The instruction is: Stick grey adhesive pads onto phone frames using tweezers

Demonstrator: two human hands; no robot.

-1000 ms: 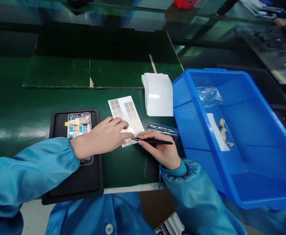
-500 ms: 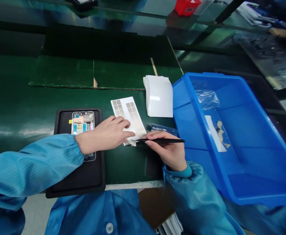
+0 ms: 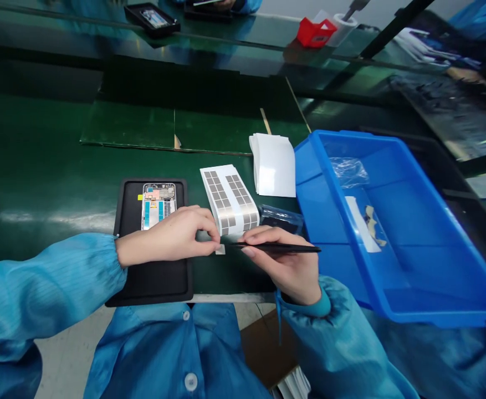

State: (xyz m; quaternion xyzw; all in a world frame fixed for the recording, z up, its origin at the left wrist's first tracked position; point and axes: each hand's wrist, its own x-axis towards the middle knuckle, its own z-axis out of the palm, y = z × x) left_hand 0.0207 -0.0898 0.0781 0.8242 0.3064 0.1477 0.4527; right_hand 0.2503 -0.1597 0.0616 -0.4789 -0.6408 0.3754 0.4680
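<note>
Between thumb and fingers, my right hand [image 3: 286, 260] grips black tweezers [image 3: 288, 247], their tips pointing left. Those tips are close to a small grey sticker [image 3: 220, 250], which my left hand [image 3: 184, 235] pinches at its upper edge. Just beyond both hands lies a sheet of square grey stickers [image 3: 230, 194] on white backing, its near end curving. Under my left wrist, an opened phone [image 3: 159, 199] with bare circuitry rests in a black tray [image 3: 159, 282]; the wrist hides its lower part.
A big blue bin [image 3: 346, 244] stands at the right with plastic film and scraps inside. White sheets [image 3: 274, 166] are stacked beyond the sticker sheet. A clear plastic bag [image 3: 282, 217] lies beside the bin. Across the bench are a red box [image 3: 315, 34] and another tray [image 3: 153, 21].
The small sticker has come away from the sheet, and my left hand has drawn back from the sheet towards me, now pinching it. The sheet lies uncovered; the tweezers stay in my right hand.
</note>
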